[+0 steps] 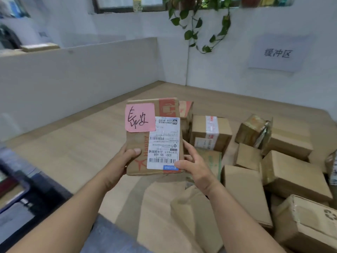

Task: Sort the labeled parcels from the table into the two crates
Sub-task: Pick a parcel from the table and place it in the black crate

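I hold a flat cardboard parcel (138, 143) upright above the wooden table (82, 143), its face turned toward me. A pink handwritten note (140, 117) sits at its top left and a white shipping label (164, 143) covers its right half. My left hand (125, 157) grips the parcel's lower left edge, thumb on the front. My right hand (193, 165) holds the lower right edge, thumb on the label's corner. Several more cardboard parcels (211, 132) lie on the table behind and to the right. No crate is plainly visible.
White partition walls (73, 79) enclose the table at the back and left. A paper sign (277, 53) hangs on the right wall under a trailing plant (193, 22). A dark blurred object (18, 189) sits at the lower left. A large box with a recycling mark (310, 225) lies near right.
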`<act>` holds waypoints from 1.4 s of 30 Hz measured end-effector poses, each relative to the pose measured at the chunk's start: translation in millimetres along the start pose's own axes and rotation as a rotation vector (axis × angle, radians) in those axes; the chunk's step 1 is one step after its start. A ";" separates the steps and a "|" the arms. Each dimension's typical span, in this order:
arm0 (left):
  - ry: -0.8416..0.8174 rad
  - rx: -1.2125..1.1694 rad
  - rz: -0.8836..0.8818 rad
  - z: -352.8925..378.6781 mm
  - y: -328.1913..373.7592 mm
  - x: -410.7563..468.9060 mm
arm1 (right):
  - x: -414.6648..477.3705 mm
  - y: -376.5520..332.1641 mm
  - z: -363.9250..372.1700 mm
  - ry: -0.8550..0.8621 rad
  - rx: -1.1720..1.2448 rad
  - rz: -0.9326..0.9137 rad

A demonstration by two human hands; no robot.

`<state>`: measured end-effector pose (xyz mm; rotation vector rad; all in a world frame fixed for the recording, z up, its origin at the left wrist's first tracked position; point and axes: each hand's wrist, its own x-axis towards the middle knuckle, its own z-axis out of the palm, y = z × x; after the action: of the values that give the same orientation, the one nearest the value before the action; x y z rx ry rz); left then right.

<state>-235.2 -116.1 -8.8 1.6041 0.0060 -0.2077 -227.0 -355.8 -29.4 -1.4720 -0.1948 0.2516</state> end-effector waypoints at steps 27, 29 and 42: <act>0.763 0.842 -0.259 -399.1 -95.0 -301.0 | 62.4 64.2 464.0 -0.542 -0.152 0.142; 0.812 0.874 -0.310 -418.2 -103.8 -323.7 | 61.5 71.0 499.1 -0.603 -0.159 0.147; 1.009 0.942 -0.584 -528.7 -139.2 -407.1 | 90.6 123.5 680.8 -0.880 -0.203 0.273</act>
<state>-585.1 465.1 -75.3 2.4476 1.3315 0.2171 -338.0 330.2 -92.6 -1.5026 -0.7427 1.1268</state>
